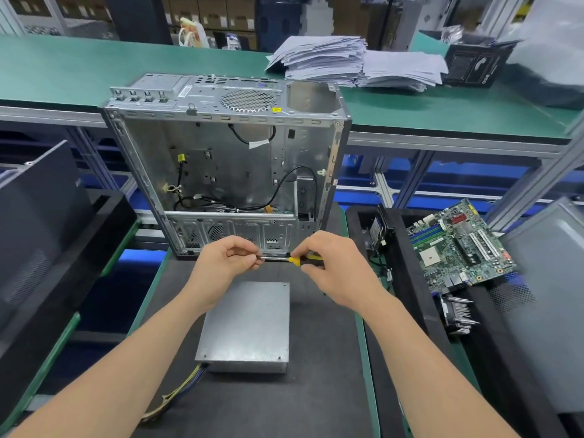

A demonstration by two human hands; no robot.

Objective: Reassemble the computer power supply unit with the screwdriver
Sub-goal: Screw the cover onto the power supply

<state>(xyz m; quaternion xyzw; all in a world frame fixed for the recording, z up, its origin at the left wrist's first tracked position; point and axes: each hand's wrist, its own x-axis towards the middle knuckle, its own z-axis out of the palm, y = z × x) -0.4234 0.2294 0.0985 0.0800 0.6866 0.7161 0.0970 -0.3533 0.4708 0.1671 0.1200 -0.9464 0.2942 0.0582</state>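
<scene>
1. Power supply unit (246,324) lies flat on black mat (319,393), at 6 o'clock from open computer case (221,165); its cables (177,393) trail toward 7 o'clock.
2. Screwdriver (295,260) held level, at 12 o'clock of unit, not touching it.
3. Right hand (328,267) grips yellow-black handle; left hand (221,260) pinches shaft end.

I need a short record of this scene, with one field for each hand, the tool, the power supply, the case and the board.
left hand: pinches the tip end of the screwdriver shaft
right hand: grips the yellow and black handle
screwdriver: held level between both hands
power supply: lies flat on the black mat, untouched, cables leaving its near left corner
case: stands behind the hands, open side facing the camera
motherboard: lies to the right of the mat
</scene>
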